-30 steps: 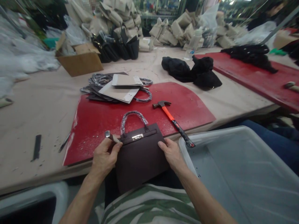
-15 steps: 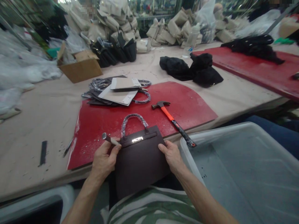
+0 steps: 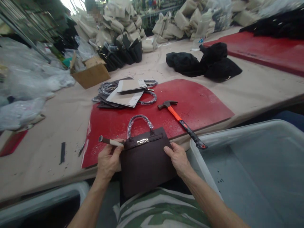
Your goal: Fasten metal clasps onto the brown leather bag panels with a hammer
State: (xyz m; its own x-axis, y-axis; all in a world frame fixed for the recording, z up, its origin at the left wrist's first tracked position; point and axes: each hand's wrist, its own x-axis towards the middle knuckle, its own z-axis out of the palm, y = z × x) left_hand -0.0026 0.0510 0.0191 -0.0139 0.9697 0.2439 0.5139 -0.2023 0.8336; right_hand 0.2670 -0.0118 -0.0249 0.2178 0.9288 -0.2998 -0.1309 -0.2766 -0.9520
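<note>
A dark brown handbag panel (image 3: pixel 146 164) with a plastic-wrapped handle and a shiny metal clasp (image 3: pixel 142 141) lies tilted over my lap at the table edge. My left hand (image 3: pixel 109 160) pinches its upper left side, where a strap end (image 3: pixel 105 140), brown on one part and pale on the other, sticks out past the fingers. Gripping the right edge is my right hand (image 3: pixel 179 158), thumb on the front face. Beyond it a claw hammer (image 3: pixel 181 123) with an orange and black handle rests on the red board (image 3: pixel 201 101), its grip end reaching over a grey tub.
More bag panels with wrapped handles (image 3: pixel 128 95) are stacked on the board's far side. A grey tub (image 3: pixel 249 171) stands at right, another tub (image 3: pixel 80 190) at lower left. Farther back are a cardboard box (image 3: pixel 91 76), black cloth pieces (image 3: pixel 204 63) and heaped beige bags (image 3: pixel 123 22).
The view has turned slightly left, so the scene sits farther right. Both hands keep hold of the bag panel; the strap end at my left hand now lies flatter and shows more length.
</note>
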